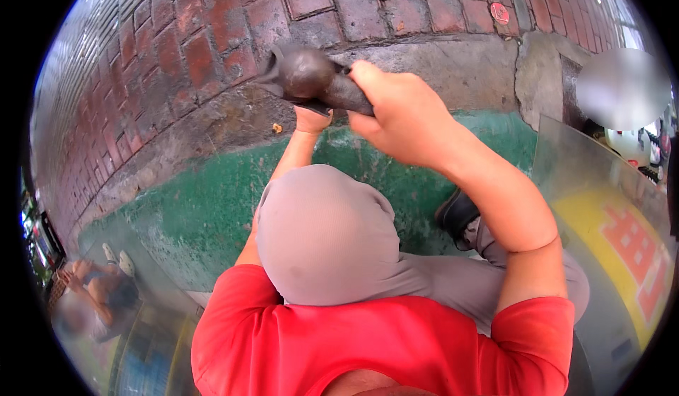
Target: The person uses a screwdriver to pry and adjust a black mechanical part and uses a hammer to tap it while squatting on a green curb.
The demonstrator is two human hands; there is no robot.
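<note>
A dark, round-ended object was held beyond the raised knee, over the concrete edging. Its narrower end was clasped by the right hand; the left hand was mostly hidden beneath, apparently for support, its grip undeterminable. Movement room was observed toward the brick paving, limited nearside by the knee.

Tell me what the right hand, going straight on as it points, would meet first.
The right hand would first meet the dark object already in its grip; beyond, probably the red bricks, though depth is unclear.
</note>
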